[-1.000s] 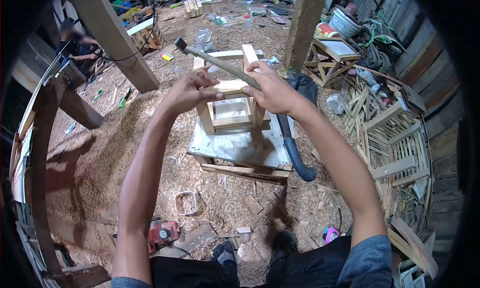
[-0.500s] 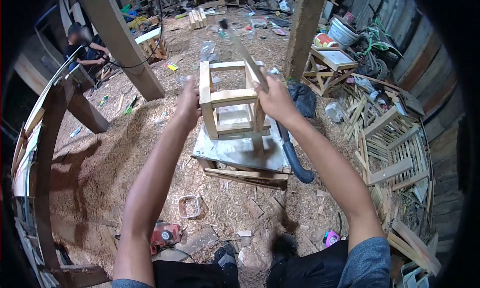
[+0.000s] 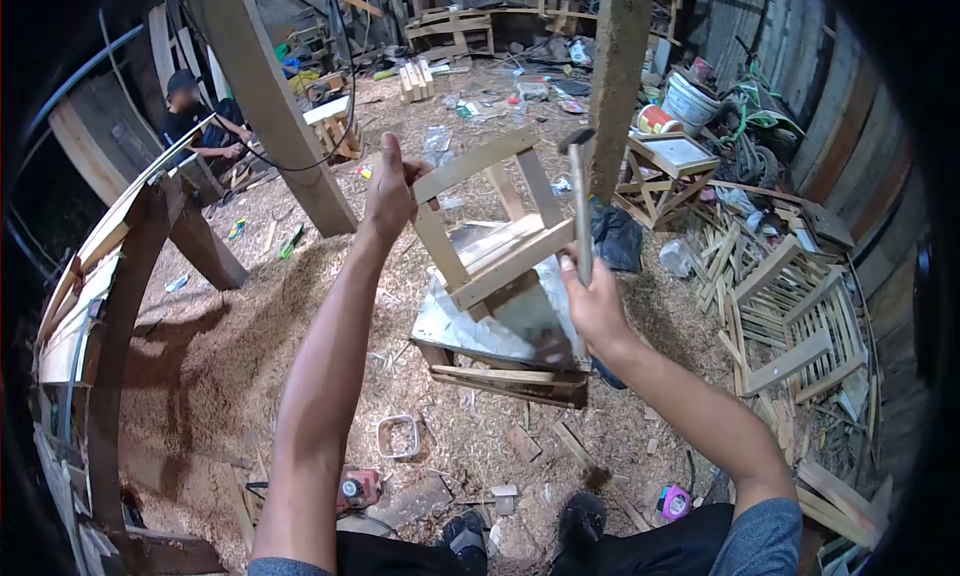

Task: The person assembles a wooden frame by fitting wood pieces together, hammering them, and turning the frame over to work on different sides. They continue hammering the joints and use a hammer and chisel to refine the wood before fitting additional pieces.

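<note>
My left hand (image 3: 392,191) grips the upper left corner of a small wooden frame (image 3: 515,264), its thumb pointing up. The frame is tilted above a low worktable with a pale, worn top (image 3: 440,321). At the frame's lower right corner, my right hand (image 3: 597,301) is closed round the handle of a hammer (image 3: 580,201), which stands nearly upright with its dark head at the top. The right fingers also touch the frame's edge; part of them is hidden.
A post (image 3: 620,86) rises beyond the frame, another post (image 3: 270,106) at left. A person (image 3: 195,126) sits at far left. Slatted wood pieces (image 3: 800,321) lie at right. A plastic tub (image 3: 398,437), red tool (image 3: 358,487) and pink tape measure (image 3: 674,502) are near my feet.
The wooden frame has been lifted and tilted from its upright stance on the worktable. My left hand now holds its corner. My right hand has moved down and right, turning the hammer upright.
</note>
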Demonstrator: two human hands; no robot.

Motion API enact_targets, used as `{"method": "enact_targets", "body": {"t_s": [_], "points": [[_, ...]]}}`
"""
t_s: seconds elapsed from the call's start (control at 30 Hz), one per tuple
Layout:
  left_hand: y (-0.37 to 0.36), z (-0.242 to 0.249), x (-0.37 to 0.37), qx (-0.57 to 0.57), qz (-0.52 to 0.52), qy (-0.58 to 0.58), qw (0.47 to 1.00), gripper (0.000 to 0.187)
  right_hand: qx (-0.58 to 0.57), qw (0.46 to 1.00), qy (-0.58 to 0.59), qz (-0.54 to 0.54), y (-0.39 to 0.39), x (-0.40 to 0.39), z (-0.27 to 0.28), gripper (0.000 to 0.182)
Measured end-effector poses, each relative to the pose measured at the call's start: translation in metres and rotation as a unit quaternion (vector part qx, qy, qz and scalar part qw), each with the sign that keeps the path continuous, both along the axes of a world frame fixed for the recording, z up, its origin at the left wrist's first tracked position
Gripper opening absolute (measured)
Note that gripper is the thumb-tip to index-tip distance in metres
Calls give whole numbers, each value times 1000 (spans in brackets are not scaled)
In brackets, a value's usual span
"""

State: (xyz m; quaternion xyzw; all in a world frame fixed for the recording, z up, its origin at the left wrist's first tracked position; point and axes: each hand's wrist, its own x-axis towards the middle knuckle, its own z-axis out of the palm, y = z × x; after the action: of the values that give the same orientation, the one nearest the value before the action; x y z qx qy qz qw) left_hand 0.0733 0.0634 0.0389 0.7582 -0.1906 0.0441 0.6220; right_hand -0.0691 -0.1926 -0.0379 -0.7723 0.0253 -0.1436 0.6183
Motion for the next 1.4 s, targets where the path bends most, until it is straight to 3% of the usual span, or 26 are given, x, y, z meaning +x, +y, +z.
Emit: {"method": "enact_targets", "body": {"t_s": [0.03,0.1,0.17,0.23,0.3,0.37,0.4,0.5,0.57,0.6,0.67,0.7,0.77,0.8,0.83,0.87,0.93,0.97,1.0,1.03,1.1,1.2,1.3,1.37,1.4], "points": [[-3,2,-2,-1,0,0,1000,100,-1,1000,0,0,-7,-1,-1,33],[-9,4,-4,2,-7,35,999,102,-161,975,-118,-102,-23,1,-3,37],[-7,-6,2,0,-48,50,998,102,-113,986,-84,-90,-28,-2,21,40],[-10,-9,2,-5,-87,68,994,103,-201,947,-232,-100,-44,10,23,40],[-15,-6,0,-3,-92,82,992,106,-138,973,-179,-40,-41,10,28,39],[-16,-9,2,15,-112,59,992,109,-94,994,-53,17,-32,14,32,38],[-21,-6,-2,12,-99,46,994,110,-94,994,-54,18,-27,15,29,38],[-18,-11,4,8,-125,42,991,110,66,996,-10,66,-11,22,13,26],[-24,-18,-3,-104,19,-62,992,104,92,993,-15,73,-8,23,14,22],[-22,-22,-12,-116,92,-55,987,94,87,993,-16,78,-9,22,13,22],[-9,-45,-35,-92,140,-2,986,83,77,993,-21,85,-11,22,13,22],[-7,-57,-50,-64,181,53,980,74,43,995,-29,83,-13,22,11,23],[-28,-58,-100,-109,133,107,979,59,10,997,-34,75,-17,23,6,24],[-33,-52,-114,-36,120,154,980,63,-168,970,-172,-15,-19,24,4,26],[-37,-49,-123,36,106,197,974,68,-338,885,-303,-103,-19,24,6,28],[-43,-68,-122,-19,107,122,987,65,-340,885,-303,-101,-20,22,11,28],[-41,-74,-115,-29,100,122,987,64,-350,859,-365,-72,-21,6,43,29],[-40,-74,-111,-37,94,122,987,63,-352,858,-366,-70,-19,-5,60,29],[-42,-68,-113,-52,92,139,985,58,-292,924,-237,70,-15,-22,75,27],[-41,-73,-112,-53,92,140,984,58,-218,949,-97,204,-12,-31,85,25],[-44,-76,-110,-70,107,97,987,42,-293,899,-161,282,-8,-30,86,24],[-42,-70,-118,-60,97,122,986,54,-358,897,-85,244,-5,-36,90,26],[-40,-82,-112,-21,109,97,989,52,-296,935,-116,159,-2,-36,80,27],[-42,-84,-116,-38,113,93,989,51,-346,910,-137,182,-8,-34,79,29],[-43,-82,-115,-51,118,90,988,50,-445,867,-136,177,-10,-33,77,30]]}}
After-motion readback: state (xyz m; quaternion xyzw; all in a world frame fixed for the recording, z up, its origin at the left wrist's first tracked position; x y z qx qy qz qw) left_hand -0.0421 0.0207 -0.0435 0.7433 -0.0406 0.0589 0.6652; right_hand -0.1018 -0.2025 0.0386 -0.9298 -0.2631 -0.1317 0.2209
